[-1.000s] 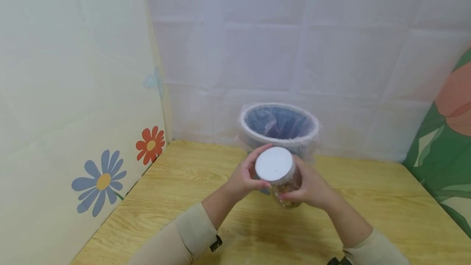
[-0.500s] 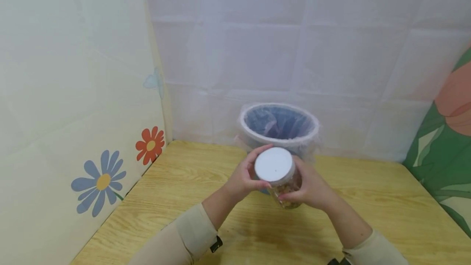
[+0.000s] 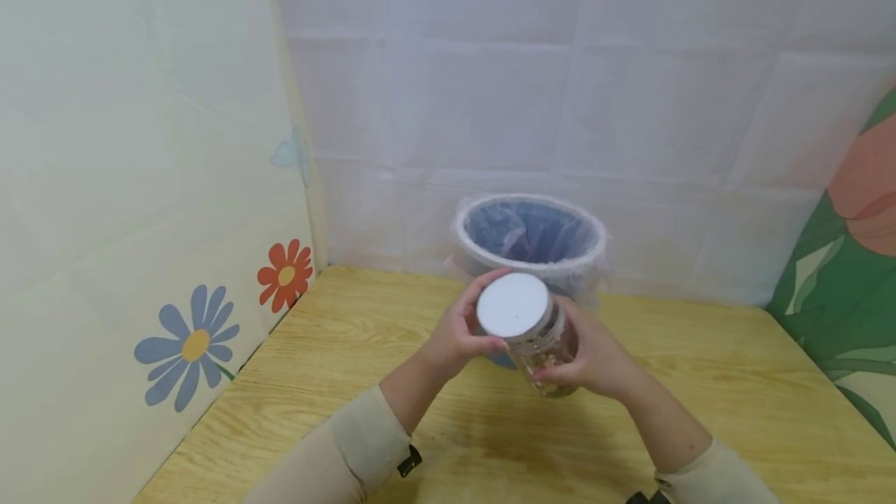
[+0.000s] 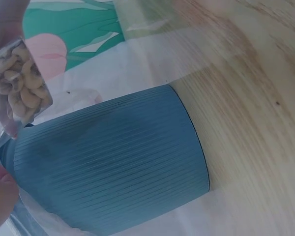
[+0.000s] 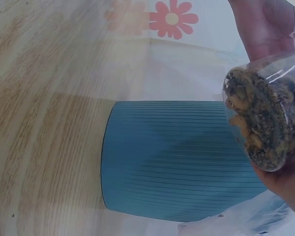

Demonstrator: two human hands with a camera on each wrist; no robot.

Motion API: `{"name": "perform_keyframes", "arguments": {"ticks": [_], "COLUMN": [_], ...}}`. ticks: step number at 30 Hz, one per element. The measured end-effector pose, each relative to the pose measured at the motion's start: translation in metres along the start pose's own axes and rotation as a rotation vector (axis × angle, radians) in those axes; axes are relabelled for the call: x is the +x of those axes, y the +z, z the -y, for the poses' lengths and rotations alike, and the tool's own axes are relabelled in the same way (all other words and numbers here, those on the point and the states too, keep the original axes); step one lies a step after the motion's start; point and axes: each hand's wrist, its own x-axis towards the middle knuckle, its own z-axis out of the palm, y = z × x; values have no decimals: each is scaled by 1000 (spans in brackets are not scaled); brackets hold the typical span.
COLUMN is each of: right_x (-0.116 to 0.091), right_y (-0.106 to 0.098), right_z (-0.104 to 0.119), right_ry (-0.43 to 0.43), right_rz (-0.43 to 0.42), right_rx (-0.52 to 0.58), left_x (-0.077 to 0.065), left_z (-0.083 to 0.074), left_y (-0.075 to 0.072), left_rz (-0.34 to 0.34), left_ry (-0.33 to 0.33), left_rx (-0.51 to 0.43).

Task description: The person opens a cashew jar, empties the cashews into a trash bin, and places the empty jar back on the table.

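My left hand (image 3: 451, 341) holds the white lid (image 3: 513, 306) of a clear jar (image 3: 551, 352), thumb at the near side and fingers round the far side. Around the jar's body curls my right hand (image 3: 598, 352). The jar is tilted, lid toward the upper left, in front of the bin and above the table. Through its wall cashews (image 4: 20, 83) show in the left wrist view. Seen from below in the right wrist view, the jar bottom (image 5: 255, 120) has dark crumbs among the nuts.
A blue ribbed bin (image 4: 108, 157) with a white rim (image 3: 462, 228) and a clear plastic liner (image 3: 504, 224) stands behind the hands. It rests on a wood-grain table (image 3: 364, 317). A pale cloth (image 3: 490, 99) hangs at the back, flowered panels at the sides.
My left hand and the lid have shifted slightly up and left over the last half second. More of the jar's clear neck shows below the lid; my right hand has barely moved.
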Motion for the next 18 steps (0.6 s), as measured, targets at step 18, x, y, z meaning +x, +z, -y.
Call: {"name": "perform_keyframes", "arguments": {"ticks": [18], "right_x": [-10], "right_y": [-12], "right_z": [-6], "right_ry": [-4], "right_rz": [-38], "right_rx": [-84], "left_x": [-11], "left_z": [-3], "left_y": [-10], "left_rz": [-28], "left_ry": [-75], "left_rx": [-37]}}
